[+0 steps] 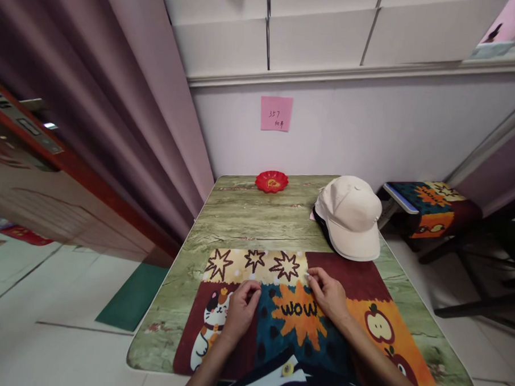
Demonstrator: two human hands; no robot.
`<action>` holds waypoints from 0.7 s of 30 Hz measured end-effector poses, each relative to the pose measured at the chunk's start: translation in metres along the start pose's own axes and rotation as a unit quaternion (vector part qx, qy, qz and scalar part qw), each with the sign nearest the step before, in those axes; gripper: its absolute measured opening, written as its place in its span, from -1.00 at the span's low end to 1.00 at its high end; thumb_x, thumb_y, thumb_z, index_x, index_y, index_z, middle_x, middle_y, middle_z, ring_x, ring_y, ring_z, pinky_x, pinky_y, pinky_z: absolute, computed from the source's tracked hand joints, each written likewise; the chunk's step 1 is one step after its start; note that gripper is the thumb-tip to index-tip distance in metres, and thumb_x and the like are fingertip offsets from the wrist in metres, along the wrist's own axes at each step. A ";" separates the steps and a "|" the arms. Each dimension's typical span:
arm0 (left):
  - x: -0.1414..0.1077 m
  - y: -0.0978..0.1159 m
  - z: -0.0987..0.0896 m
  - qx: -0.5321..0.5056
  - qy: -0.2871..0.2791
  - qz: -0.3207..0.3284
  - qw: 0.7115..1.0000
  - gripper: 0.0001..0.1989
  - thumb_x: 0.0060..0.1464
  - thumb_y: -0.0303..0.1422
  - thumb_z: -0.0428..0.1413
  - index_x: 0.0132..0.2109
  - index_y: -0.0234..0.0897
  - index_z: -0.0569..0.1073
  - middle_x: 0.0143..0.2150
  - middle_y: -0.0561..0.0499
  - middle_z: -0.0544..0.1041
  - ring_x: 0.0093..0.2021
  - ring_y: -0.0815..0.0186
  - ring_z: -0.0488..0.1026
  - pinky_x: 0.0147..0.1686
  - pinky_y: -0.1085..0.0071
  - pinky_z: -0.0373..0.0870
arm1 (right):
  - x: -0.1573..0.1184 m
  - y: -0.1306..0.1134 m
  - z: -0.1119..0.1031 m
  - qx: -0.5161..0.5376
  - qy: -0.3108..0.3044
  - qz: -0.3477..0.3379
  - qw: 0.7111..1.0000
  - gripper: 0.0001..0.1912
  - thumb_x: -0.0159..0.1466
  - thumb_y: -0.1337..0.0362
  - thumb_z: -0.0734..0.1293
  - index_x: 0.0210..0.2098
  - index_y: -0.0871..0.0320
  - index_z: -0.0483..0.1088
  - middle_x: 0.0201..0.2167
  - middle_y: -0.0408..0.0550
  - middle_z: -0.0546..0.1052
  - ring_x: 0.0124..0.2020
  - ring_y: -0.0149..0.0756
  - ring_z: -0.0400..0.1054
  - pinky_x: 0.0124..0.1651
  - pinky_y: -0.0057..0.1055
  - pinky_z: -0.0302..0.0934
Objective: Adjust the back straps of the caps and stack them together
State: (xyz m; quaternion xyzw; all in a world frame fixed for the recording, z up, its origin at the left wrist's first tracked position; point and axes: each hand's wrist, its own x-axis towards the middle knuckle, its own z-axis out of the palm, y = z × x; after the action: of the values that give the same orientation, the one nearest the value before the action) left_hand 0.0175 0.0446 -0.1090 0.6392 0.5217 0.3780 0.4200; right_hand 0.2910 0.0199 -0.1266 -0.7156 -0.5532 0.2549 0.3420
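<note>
My left hand (243,309) is over the left half of a colourful placemat (276,353), near the cat drawing. Its fingers are curled, with thumb and forefinger close together; anything between them is too small to make out. Across from it, my right hand (330,293) hovers at or just above the mat by the "WOW" star. Thumb and forefinger come together there around a tiny pale spot, which could be a fingernail or a small thing. The mat lies flat, printed with stars, a cat and apples. Whether either hand touches it, I cannot tell.
Beyond the mat, a cream cap (350,214) rests at the right of the wood-patterned table (239,220). A red scalloped dish (272,181) is at the back. A pink note (276,114) sticks to the wall. Left are a curtain and door; right, a stool (431,203).
</note>
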 end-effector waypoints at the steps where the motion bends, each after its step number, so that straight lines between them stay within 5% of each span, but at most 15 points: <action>1: 0.003 -0.001 0.001 -0.012 -0.003 -0.023 1.000 -0.78 0.15 -0.20 0.11 -0.29 -0.26 0.50 -0.27 -0.05 0.57 -0.25 0.21 0.51 -0.19 0.33 0.43 | 0.003 -0.001 -0.001 0.005 -0.016 0.003 1.000 -0.61 0.34 -0.04 0.21 -0.13 0.09 0.49 -0.43 -0.09 0.60 -0.44 -0.22 0.46 -0.36 -0.38 0.17; 4: 0.017 0.004 0.005 -0.032 -0.016 -0.083 0.996 -0.78 0.09 -0.19 0.12 -0.33 -0.27 0.47 -0.37 0.00 0.50 -0.36 0.26 0.46 -0.31 0.37 0.41 | 0.014 -0.008 -0.005 0.063 -0.076 0.001 0.995 -0.62 0.29 -0.04 0.26 -0.18 0.13 0.48 -0.51 -0.13 0.54 -0.48 -0.24 0.44 -0.39 -0.41 0.19; 7: 0.037 0.028 0.008 -0.033 -0.036 -0.076 0.996 -0.78 0.07 -0.20 0.12 -0.36 -0.28 0.46 -0.42 0.03 0.46 -0.40 0.29 0.42 -0.35 0.40 0.38 | 0.030 -0.032 -0.013 0.102 -0.096 -0.022 0.990 -0.65 0.26 0.00 0.29 -0.20 0.15 0.46 -0.56 -0.18 0.50 -0.52 -0.29 0.39 -0.41 -0.43 0.18; 15: 0.085 0.126 0.011 -0.100 -0.038 0.056 0.993 -0.79 0.09 -0.22 0.15 -0.26 -0.30 0.49 -0.42 0.06 0.49 -0.42 0.37 0.42 -0.37 0.46 0.35 | 0.062 -0.139 -0.057 0.080 -0.031 -0.145 0.986 -0.59 0.25 0.11 0.33 0.03 0.16 0.42 -0.47 -0.17 0.55 -0.48 -0.31 0.37 -0.37 -0.41 0.13; 21: 0.089 0.162 0.006 -0.166 0.011 0.107 0.980 -0.80 0.09 -0.24 0.18 -0.24 -0.30 0.49 -0.33 0.01 0.54 -0.37 0.38 0.47 -0.28 0.44 0.43 | 0.062 -0.178 -0.076 0.061 0.031 -0.177 0.982 -0.59 0.26 0.18 0.34 0.09 0.13 0.42 -0.46 -0.18 0.57 -0.46 -0.32 0.40 -0.34 -0.41 0.14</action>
State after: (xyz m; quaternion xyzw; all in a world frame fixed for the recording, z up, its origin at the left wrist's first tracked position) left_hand 0.0945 0.1148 0.0439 0.6082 0.3853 0.5091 0.4716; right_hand 0.2537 0.0910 0.0602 -0.5913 -0.6438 0.2014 0.4419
